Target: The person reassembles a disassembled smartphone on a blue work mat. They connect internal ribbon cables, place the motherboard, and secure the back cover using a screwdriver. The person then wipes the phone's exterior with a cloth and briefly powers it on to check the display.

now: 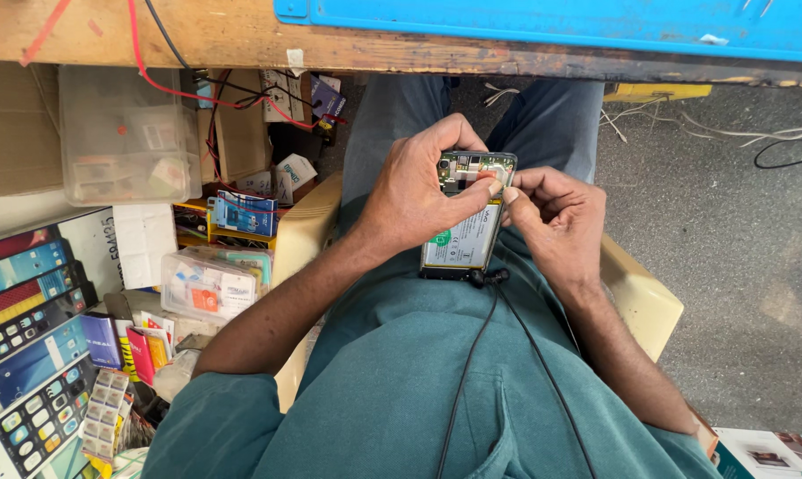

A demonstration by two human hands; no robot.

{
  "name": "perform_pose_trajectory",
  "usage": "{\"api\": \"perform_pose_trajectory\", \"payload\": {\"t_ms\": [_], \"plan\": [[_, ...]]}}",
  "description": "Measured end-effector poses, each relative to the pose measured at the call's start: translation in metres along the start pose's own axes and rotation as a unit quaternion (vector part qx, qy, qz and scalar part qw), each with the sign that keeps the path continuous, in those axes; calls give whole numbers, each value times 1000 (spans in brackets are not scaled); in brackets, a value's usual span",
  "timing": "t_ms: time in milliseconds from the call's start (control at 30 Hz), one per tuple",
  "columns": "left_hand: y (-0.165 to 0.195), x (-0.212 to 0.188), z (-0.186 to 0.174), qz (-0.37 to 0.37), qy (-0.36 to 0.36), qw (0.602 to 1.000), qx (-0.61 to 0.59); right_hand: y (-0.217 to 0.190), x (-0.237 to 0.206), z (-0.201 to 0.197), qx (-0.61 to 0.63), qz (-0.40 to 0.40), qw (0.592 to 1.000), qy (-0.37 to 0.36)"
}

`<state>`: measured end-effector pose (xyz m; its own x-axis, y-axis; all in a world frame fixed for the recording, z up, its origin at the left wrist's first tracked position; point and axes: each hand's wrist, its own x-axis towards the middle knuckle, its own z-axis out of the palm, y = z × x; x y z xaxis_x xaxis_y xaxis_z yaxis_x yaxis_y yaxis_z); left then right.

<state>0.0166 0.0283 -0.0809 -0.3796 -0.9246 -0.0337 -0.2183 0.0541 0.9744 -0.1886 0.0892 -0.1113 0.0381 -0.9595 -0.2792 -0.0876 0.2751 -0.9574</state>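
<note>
The left hand (419, 191) is gripping the opened smartphone (467, 213) by its edge, steadying it over the lap, while the right hand (552, 217), just beside it, is pinching closed on a small component near the exposed circuit board (472, 168).

Our count at the bench

We count two hands, left (416, 191) and right (556, 222), one opened phone (466, 213), two black cables (507, 355), two clear plastic boxes (126, 133) (208, 284), and one blue mat (552, 22).
</note>
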Motion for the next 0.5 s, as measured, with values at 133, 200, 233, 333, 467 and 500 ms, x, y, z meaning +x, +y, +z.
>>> {"api": "perform_pose_trajectory", "payload": {"t_ms": [133,200,233,333,467,500], "plan": [[2,0,0,4,-2,1000,-8,1,0,0,1,3,1000,1],[3,0,0,-8,-1,1000,-5,2,-1,-1,0,1,1000,0],[4,0,0,-13,-1,1000,-3,2,-1,-1,-1,0,1000,0],[6,-3,1,-5,4,1000,3,3,-3,-2,-8,-1,1000,0],[7,-5,1,-5,7,1000,10,2,-4,-2,6,-4,1000,-5],[7,-4,1,-2,10,1000,8,2,-5,-2,2,-2,1000,-2]]}}
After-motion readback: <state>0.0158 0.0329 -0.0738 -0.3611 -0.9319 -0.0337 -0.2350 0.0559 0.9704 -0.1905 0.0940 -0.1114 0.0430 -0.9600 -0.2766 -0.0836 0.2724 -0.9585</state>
